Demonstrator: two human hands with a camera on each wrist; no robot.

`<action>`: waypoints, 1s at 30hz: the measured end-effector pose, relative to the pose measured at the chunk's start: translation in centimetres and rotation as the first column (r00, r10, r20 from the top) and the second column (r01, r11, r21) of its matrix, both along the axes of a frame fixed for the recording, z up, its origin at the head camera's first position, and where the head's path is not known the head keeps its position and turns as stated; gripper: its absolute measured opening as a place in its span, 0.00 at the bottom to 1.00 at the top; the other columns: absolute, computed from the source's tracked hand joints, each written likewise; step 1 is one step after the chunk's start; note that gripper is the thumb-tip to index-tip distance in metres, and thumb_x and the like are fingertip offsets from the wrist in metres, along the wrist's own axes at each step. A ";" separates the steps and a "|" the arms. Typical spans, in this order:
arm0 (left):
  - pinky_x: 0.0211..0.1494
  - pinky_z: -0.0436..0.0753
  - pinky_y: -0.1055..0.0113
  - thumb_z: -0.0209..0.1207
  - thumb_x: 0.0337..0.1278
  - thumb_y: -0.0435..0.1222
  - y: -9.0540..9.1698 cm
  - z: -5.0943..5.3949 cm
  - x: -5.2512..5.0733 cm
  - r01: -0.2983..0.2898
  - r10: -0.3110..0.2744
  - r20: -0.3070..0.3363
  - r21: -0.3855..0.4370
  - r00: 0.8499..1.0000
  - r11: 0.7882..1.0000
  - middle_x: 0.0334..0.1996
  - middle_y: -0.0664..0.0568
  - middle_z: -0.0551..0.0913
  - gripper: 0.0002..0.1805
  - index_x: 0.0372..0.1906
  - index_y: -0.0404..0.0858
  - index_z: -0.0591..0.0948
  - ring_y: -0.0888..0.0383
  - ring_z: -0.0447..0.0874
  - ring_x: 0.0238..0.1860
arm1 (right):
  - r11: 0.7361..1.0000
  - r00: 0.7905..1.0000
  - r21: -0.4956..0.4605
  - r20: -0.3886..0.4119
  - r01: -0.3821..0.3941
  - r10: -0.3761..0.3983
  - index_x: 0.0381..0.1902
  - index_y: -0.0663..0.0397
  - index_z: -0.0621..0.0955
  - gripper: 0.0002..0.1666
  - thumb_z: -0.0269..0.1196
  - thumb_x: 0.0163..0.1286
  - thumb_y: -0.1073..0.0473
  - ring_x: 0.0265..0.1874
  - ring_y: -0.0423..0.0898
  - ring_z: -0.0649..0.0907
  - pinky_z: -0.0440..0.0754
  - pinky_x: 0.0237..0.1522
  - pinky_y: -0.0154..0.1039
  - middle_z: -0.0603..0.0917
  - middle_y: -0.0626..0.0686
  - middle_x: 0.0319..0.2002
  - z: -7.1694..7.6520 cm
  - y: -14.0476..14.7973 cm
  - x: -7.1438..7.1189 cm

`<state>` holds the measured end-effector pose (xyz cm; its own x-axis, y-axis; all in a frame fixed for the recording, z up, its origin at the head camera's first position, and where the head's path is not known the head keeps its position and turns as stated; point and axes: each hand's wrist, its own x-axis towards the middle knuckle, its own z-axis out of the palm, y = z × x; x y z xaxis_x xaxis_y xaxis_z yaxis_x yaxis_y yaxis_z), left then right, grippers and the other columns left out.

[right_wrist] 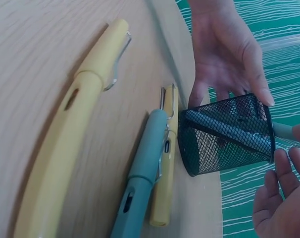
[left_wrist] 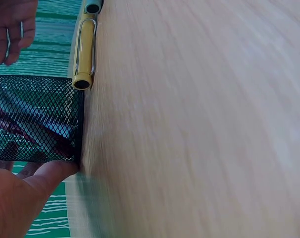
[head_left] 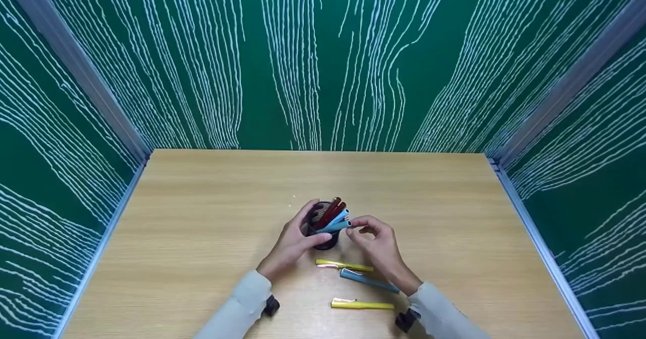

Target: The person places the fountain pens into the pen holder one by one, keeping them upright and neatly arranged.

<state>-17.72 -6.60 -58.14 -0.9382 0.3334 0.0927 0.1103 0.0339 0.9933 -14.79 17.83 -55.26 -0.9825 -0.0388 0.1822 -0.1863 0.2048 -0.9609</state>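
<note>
A black mesh pen holder (head_left: 325,244) stands upright on the table. My left hand (head_left: 292,239) grips it from the left, its thumb across the near side. Dark red pens (head_left: 329,214) and light blue pens lean out over the rim toward the right. At that side my right hand (head_left: 379,242) pinches the end of a blue pen (head_left: 337,226) whose other part is inside the holder. Through the mesh (right_wrist: 229,134) in the right wrist view, a blue pen lies slanted. The left wrist view shows the holder's base beside my left thumb (left_wrist: 53,173).
On the wooden table (head_left: 202,203), nearer me, lie a yellow pen (head_left: 356,266), a blue pen (head_left: 371,281) just beside it, and another yellow pen (head_left: 366,305) closer still. Green walls (head_left: 282,117) with white wavy lines enclose the table's back and sides.
</note>
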 end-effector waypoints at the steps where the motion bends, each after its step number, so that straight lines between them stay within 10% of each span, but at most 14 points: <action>1: 0.85 0.66 0.49 0.78 0.65 0.39 0.0 0.0 0.0 -0.003 0.003 -0.001 -0.004 1.000 1.000 0.77 0.45 0.76 0.50 0.87 0.44 0.65 0.47 0.74 0.78 | 1.000 1.000 0.001 0.002 0.001 -0.001 0.44 0.55 0.92 0.07 0.76 0.70 0.67 0.49 0.46 0.86 0.82 0.57 0.41 0.92 0.51 0.45 0.0 0.0 0.0; 30: 0.84 0.66 0.48 0.78 0.65 0.39 0.1 0.0 0.0 -0.007 0.007 0.019 0.008 1.000 1.000 0.80 0.44 0.73 0.51 0.87 0.43 0.64 0.45 0.73 0.79 | 1.000 1.000 0.006 0.007 -0.024 0.024 0.43 0.55 0.92 0.04 0.74 0.73 0.67 0.47 0.45 0.86 0.83 0.55 0.39 0.92 0.50 0.43 -0.6 0.6 0.4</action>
<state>-17.68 -6.49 -58.09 -0.9421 0.3262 0.0774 0.0912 0.0270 0.9955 -14.36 18.43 -55.89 -0.9826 -0.0630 0.1747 -0.1841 0.2058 -0.9611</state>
